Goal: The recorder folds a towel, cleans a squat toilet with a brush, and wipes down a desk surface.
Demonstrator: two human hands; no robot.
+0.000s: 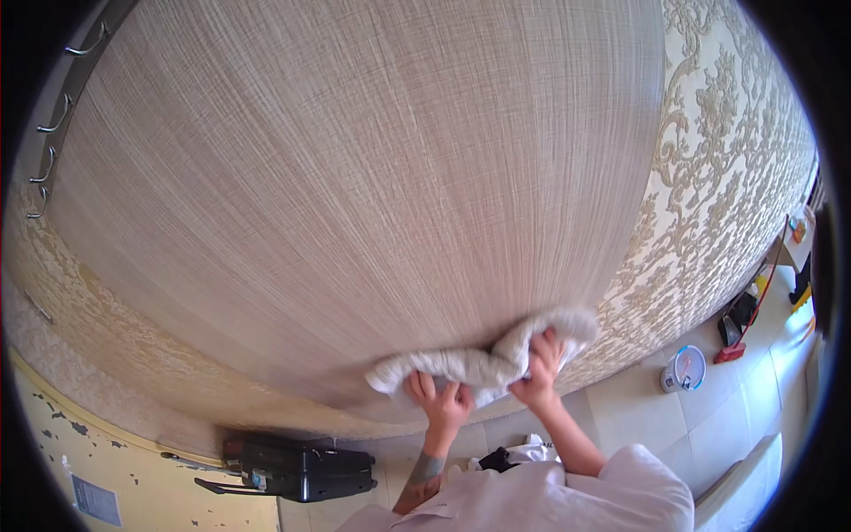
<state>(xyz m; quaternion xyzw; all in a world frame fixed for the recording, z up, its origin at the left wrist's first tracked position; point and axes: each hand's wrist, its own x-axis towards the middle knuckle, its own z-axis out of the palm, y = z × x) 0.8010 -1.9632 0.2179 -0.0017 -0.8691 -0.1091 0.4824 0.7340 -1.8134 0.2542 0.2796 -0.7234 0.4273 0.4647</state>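
Observation:
Both my hands hold one bunched grey-white towel (495, 362) in front of a beige streaked panel (372, 173). My left hand (440, 402) grips its lower left part, fingers curled into the fabric. Higher up, at the right part, my right hand (542, 366) has its fingers over the folds and its thumb beneath. The towel sags between the two hands and rises to the right. Its upper edge overlaps the panel's bottom in view; whether it touches cannot be told.
Damask wallpaper (711, 133) flanks the panel on the right. Metal hooks (56, 113) line its left edge. Below stand a black suitcase (306, 469) and a white bucket (683, 369). A red broom (730, 352) leans farther right. White and black fabric (518, 453) lies on the tiled floor (638, 405).

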